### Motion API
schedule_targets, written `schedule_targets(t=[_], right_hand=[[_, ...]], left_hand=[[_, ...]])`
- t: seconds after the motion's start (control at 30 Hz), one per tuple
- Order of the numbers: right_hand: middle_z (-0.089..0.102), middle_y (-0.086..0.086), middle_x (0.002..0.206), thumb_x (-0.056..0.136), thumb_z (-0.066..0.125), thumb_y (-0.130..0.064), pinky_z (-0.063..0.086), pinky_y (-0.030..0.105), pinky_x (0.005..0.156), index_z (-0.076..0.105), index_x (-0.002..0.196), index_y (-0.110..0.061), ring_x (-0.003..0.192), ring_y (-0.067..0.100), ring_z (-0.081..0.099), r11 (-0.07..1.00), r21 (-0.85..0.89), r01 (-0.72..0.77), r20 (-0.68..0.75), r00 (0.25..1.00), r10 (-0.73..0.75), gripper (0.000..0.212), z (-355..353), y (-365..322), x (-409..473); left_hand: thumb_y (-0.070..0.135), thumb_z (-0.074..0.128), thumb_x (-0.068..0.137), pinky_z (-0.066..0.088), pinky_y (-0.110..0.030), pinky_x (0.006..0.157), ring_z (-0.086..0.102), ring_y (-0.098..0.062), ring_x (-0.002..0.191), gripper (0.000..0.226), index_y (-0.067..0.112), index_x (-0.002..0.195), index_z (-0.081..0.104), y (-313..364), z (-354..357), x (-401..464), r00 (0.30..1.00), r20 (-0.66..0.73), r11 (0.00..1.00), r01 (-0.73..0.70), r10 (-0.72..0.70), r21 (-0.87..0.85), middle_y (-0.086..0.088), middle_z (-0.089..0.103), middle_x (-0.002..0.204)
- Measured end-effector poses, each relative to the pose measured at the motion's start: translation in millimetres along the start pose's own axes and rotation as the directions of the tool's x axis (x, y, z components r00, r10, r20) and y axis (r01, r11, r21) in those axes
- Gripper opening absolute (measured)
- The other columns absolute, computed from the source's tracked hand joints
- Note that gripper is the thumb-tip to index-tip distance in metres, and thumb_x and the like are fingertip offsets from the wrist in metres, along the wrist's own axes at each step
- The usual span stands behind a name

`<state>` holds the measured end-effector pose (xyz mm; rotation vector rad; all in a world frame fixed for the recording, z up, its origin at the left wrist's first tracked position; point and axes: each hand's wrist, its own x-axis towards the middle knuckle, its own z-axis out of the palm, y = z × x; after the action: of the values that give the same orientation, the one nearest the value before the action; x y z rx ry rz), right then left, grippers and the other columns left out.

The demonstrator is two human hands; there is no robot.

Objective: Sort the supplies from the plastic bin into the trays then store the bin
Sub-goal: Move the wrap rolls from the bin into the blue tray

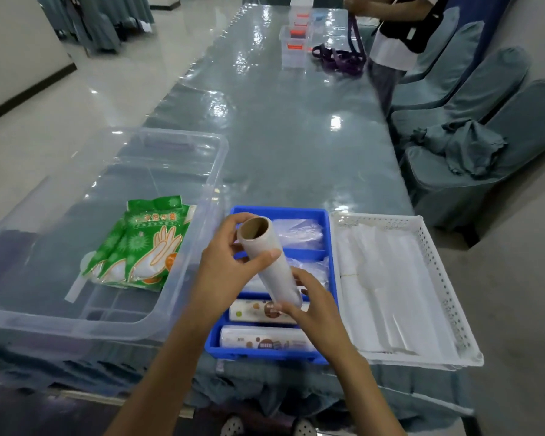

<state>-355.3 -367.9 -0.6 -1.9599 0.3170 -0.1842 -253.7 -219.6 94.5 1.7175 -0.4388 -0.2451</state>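
Both hands grip the film roll (269,259) above the blue tray (326,215), left hand (230,272) high, right hand (312,306) low; we should level it before lowering it into a compartment.

Bright, even overhead light. Strong white glare patches on glossy table cover (296,130) and floor (107,89). Soft, faint shadows. Wide-angle bend at edges; far end and corners slightly blurry.

Both forearms are bare, no sleeves, rings or watch showing.
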Motion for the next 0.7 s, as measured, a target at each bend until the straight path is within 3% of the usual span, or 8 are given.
schedule_targets(t=[0.13,0.23,0.3,0.4,0.57,0.7], right_hand=[[0.052,-0.024,0.124,0.075,0.071,-0.049,0.047,0.018,0.088,0.046,0.127,-0.042,0.111,-0.001,0.052,0.998,-0.062,-0.034,0.02,0.999,0.035,0.058,-8,17,-3],[0.052,-0.019,0.125,0.08,0.074,-0.033,0.045,0.021,0.093,0.048,0.128,-0.039,0.11,0.002,0.05,0.987,-0.162,-0.019,0.024,0.999,0.023,0.055,-13,30,0],[0.052,-0.018,0.125,0.081,0.074,-0.03,0.042,0.017,0.094,0.049,0.129,-0.038,0.11,0.003,0.049,0.977,-0.214,0.001,0.045,0.999,0.008,0.055,-16,37,1],[0.052,-0.021,0.123,0.079,0.074,-0.028,0.044,0.023,0.096,0.049,0.128,-0.042,0.11,0.002,0.048,0.952,-0.301,0.057,0.065,0.997,-0.04,0.057,-20,52,2],[0.045,-0.029,0.12,0.075,0.076,-0.034,0.03,0.006,0.089,0.051,0.129,-0.04,0.114,0.001,0.042,0.904,-0.418,0.09,0.131,0.991,-0.039,0.059,-27,63,2],[0.055,-0.02,0.125,0.072,0.076,-0.037,0.031,0.012,0.092,0.053,0.129,-0.036,0.115,0.007,0.045,0.842,-0.515,0.16,0.208,0.976,-0.058,0.062,-27,70,2]], left_hand=[[0.019,0.086,0.067,0.056,-0.042,0.088,0.064,-0.013,0.103,0.057,0.036,0.112,0.056,-21,-6,-7,1.0,-0.001,0.992,0.028,-0.028,0.123,0.01,0.065,0.112],[0.034,0.086,0.059,0.055,-0.042,0.088,0.061,-0.01,0.106,0.062,0.042,0.113,0.055,-36,-10,-12,1.0,0.002,0.973,0.023,-0.024,0.231,0.009,0.061,0.116],[0.047,0.08,0.056,0.055,-0.041,0.085,0.06,-0.01,0.105,0.064,0.041,0.114,0.055,-44,-10,-14,0.999,0.032,0.954,0.007,-0.018,0.298,0.007,0.059,0.115],[0.053,0.074,0.058,0.052,-0.037,0.083,0.059,-0.013,0.098,0.061,0.037,0.113,0.053,-54,-10,-18,0.997,0.08,0.889,-0.037,0.001,0.455,0.007,0.057,0.109],[0.036,0.079,0.062,0.044,-0.03,0.084,0.057,-0.018,0.099,0.061,0.024,0.117,0.056,-80,-13,-29,0.986,0.14,0.803,-0.011,-0.09,0.596,0.004,0.056,0.111],[0.019,0.082,0.067,0.037,-0.023,0.078,0.056,-0.017,0.101,0.058,0.022,0.12,0.058,-100,-9,-41,0.98,0.1,0.77,0.072,-0.174,0.634,0.005,0.055,0.115]])
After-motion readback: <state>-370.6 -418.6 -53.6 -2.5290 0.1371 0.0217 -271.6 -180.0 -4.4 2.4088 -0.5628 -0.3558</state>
